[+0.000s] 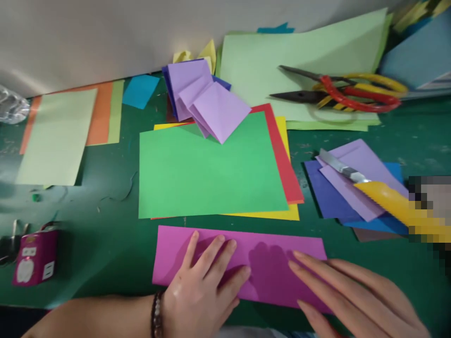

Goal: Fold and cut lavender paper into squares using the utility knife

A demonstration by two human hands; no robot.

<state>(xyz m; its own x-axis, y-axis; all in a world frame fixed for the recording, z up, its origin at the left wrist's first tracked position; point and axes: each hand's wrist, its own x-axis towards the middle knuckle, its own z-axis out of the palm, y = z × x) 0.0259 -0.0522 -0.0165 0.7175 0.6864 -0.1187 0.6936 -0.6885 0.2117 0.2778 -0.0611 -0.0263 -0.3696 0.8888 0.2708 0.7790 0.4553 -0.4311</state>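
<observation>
A magenta paper strip (pixel 268 249) lies flat near the front edge of the green mat. My left hand (pixel 202 288) rests on its left half, fingers spread and flat. My right hand (pixel 348 293) lies on its right end, fingers stretched out and pointing left. Neither hand holds anything.
A green sheet (pixel 207 173) lies over red and yellow sheets behind the strip, with folded lilac papers (pixel 207 101) at its top. A yellow utility knife (pixel 384 197) rests on purple and blue papers at right. Red and yellow scissors (pixel 345 91) lie on pale green paper. A small magenta box (pixel 35 256) sits at left.
</observation>
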